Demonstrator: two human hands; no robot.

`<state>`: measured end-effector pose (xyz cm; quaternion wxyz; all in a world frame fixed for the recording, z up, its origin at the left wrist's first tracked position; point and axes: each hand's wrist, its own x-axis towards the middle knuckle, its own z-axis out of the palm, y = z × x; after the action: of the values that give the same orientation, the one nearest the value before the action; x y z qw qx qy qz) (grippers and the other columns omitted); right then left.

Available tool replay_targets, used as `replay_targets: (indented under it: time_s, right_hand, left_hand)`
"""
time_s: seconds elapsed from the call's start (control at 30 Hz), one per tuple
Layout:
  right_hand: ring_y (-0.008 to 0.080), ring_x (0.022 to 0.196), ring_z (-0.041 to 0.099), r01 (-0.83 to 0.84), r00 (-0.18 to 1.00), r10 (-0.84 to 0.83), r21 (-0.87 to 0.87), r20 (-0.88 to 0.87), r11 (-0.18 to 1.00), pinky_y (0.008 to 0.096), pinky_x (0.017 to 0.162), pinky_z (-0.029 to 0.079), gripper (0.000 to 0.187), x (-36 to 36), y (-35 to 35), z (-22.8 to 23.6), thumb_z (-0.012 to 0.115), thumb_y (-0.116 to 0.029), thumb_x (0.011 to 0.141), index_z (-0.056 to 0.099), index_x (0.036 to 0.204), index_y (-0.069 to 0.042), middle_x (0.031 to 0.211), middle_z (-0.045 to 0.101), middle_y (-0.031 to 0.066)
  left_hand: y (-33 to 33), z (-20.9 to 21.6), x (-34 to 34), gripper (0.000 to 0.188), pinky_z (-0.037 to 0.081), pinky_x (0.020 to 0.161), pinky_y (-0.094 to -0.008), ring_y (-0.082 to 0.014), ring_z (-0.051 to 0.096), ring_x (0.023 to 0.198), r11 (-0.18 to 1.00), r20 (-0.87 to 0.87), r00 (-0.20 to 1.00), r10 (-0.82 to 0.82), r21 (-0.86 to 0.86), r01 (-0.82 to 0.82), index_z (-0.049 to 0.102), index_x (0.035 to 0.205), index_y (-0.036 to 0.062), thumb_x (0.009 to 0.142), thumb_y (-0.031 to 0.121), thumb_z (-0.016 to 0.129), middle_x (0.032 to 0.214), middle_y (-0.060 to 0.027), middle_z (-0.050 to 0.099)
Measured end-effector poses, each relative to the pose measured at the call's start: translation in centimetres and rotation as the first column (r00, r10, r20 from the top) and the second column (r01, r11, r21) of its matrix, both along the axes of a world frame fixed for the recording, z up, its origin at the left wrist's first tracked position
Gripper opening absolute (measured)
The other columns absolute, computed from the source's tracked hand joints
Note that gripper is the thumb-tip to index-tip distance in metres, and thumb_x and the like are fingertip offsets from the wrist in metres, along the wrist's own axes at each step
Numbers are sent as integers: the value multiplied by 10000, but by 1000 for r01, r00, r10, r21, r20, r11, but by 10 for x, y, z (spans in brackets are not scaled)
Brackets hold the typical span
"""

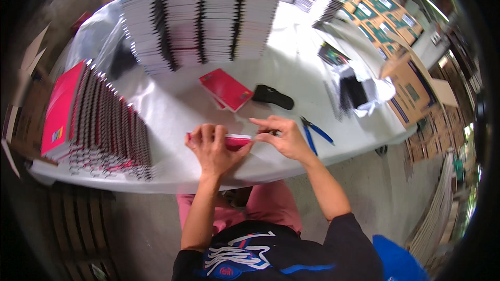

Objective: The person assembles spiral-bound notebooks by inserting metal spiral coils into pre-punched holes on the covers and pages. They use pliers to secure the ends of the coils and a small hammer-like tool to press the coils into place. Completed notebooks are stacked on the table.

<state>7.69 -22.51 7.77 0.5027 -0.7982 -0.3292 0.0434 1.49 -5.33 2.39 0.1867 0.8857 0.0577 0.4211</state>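
Near the table's front edge, my left hand (212, 148) is closed over a small red notebook (238, 141), whose pale edge faces up. My right hand (283, 136) is beside the notebook's right end, thumb and fingers pinched around something small and dark that I cannot make out. Beyond my hands lies another red spiral notebook (227, 88), with a bit of red showing under its near edge. To its right rests a flat black pouch-like thing (273, 97). Cutting pliers with blue handles (315, 134) lie right of my right hand, jaws pointing away from me.
Tall stacks of spiral notebooks (221, 21) stand at the back, with blue, red, green and yellow covers on top. A long row of red spiral notebooks (99, 119) fills the left side. Black coils in plastic (355, 92) lie at right, beside an open cardboard box (411, 91).
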Motion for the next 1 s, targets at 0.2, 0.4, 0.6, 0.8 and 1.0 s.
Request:
replay_targets:
  time_s: [0.2, 0.4, 0.6, 0.8, 1.0]
  right_hand:
    - [141, 764, 619, -21, 995, 35, 152, -89, 988, 257, 676, 488, 204, -2, -2, -9, 753, -59, 700, 702, 894, -17, 842, 669, 80]
    - [163, 759, 643, -226, 972, 232, 154, -26, 962, 298, 695, 505, 152, 3, -2, -9, 699, -101, 760, 678, 877, -6, 802, 673, 102]
    - [319, 688, 622, 86, 923, 65, -368, 378, 926, 409, 595, 491, 223, -19, 10, 15, 608, -213, 807, 577, 778, 6, 749, 605, 127]
    - [299, 697, 616, 75, 882, 73, -292, 466, 953, 404, 557, 489, 231, -12, 13, -4, 607, -230, 781, 573, 775, -1, 821, 529, 103]
    - [279, 725, 617, 200, 840, -48, -226, 541, 953, 401, 585, 495, 189, -13, 19, -5, 623, -199, 777, 600, 794, -13, 821, 533, 90]
  left_hand:
    - [-6, 1, 3, 553, 266, 867, -473, -294, 421, 971, 999, 21, 999, -30, 33, 29, 519, 787, 136, 519, 547, 773, 896, -75, 457]
    - [6, -8, 3, 687, 338, 790, -450, -300, 454, 914, 993, 3, 1000, -22, 117, 21, 503, 790, 95, 538, 709, 681, 851, -89, 466]
    - [-2, -6, 0, 733, 395, 677, -515, -346, 453, 982, 981, -55, 995, 83, 182, -72, 515, 939, 96, 598, 739, 600, 947, -84, 481]
    - [-3, -8, 0, 686, 357, 750, -489, -319, 429, 1027, 985, -131, 989, 73, 162, -51, 503, 995, 115, 675, 719, 557, 988, -73, 475]
    - [-3, -8, 1, 693, 368, 739, -522, -333, 436, 1017, 980, -131, 985, 111, 178, -87, 510, 998, 104, 624, 670, 649, 990, -65, 479]
